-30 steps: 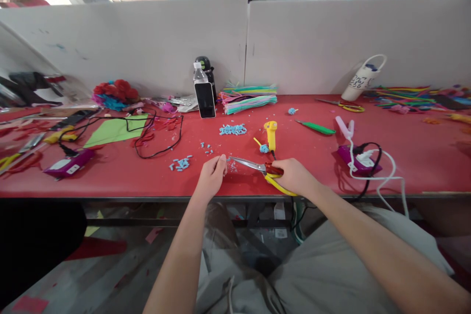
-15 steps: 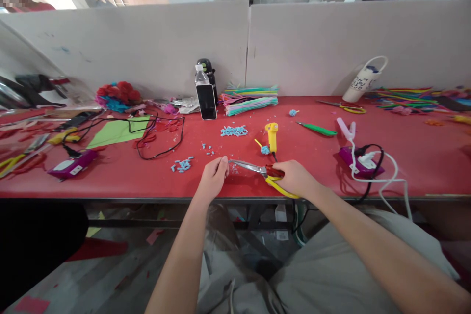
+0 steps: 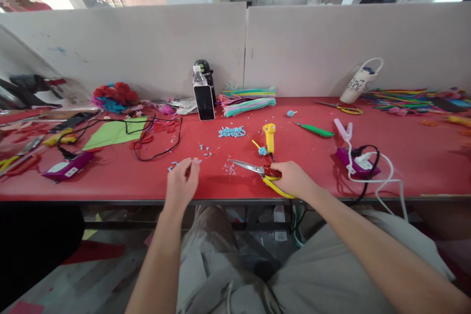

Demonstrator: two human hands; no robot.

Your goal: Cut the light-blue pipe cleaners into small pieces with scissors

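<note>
At the red table's (image 3: pixel 213 187) near edge | right hand (image 3: pixel 294 178): clamped on scissors (image 3: pixel 251 167), tips by pale crumbs (image 3: pixel 230 170) | left hand (image 3: pixel 181 180): beside blue pieces (image 3: pixel 172 166), hold unclear | step: judged small-piece handling | calls for: fine fingertip control, clear of blades

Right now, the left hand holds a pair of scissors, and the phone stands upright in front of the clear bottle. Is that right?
Not quite: the head view shows the scissors in the right hand, not the left hand. The phone does stand upright in front of the clear bottle.
</note>
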